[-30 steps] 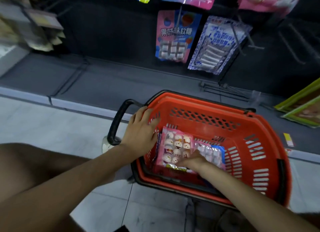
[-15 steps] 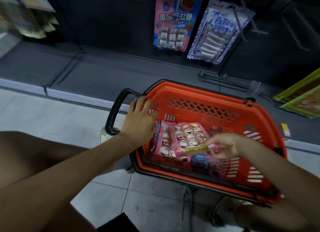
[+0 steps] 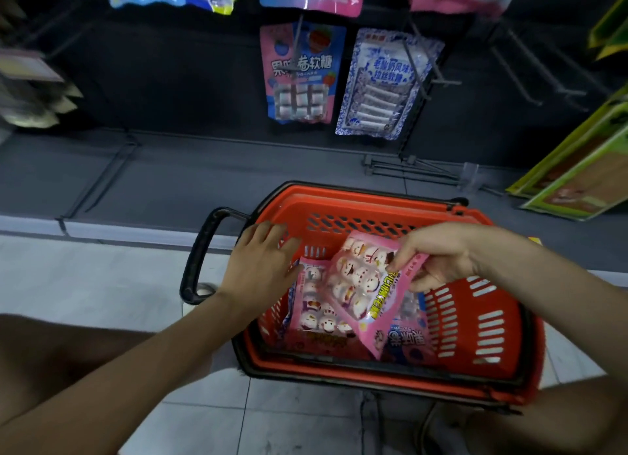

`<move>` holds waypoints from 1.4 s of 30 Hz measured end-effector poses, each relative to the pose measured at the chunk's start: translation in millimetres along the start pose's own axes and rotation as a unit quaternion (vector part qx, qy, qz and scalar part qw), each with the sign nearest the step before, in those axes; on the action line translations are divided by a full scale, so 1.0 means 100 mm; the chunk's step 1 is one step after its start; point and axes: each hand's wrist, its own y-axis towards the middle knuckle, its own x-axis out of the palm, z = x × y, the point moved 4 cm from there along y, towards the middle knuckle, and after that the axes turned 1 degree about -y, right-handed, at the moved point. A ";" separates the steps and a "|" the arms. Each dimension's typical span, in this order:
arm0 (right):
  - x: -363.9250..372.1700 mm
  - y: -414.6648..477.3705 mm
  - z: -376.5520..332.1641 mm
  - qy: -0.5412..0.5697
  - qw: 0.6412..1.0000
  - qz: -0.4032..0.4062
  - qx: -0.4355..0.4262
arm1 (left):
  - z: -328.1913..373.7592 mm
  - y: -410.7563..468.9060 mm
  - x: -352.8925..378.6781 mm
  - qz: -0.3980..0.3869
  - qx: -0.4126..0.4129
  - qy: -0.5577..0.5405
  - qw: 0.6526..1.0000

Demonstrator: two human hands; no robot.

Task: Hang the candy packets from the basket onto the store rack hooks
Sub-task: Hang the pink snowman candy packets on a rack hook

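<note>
Hanging pink-and-blue packet [image 3: 302, 72], far centre: large white characters 果味, then a part hidden behind the hook [image 3: 298, 43], then 软糖.

Hanging blue-and-white packet [image 3: 387, 80], just to its right: blue characters 老酸奶风味 above 拉丝软糖.

Blue-fronted packet [image 3: 404, 344], near right: white characters, upside down, reading uncertain.

Pink packet [image 3: 360, 284], near centre: yellow printed strip, too blurred to read.

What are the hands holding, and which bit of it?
The right hand pinches a pink candy packet by its end strip, beside the yellow band. The left hand, at the red basket, holds nothing.
</note>
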 end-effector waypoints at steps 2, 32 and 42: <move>0.00 -0.08 -0.09 -0.111 0.994 0.024 -0.007 | 0.05 0.04 -0.03 0.006 -0.005 -0.024 1.000; -0.01 -0.51 -0.45 -0.343 0.712 0.437 -0.430 | 0.18 0.18 -0.19 -0.133 -0.243 -0.522 0.806; -0.20 -0.15 -0.06 0.034 0.913 0.220 -0.341 | 0.44 0.39 -0.56 -0.138 -0.232 -0.682 0.679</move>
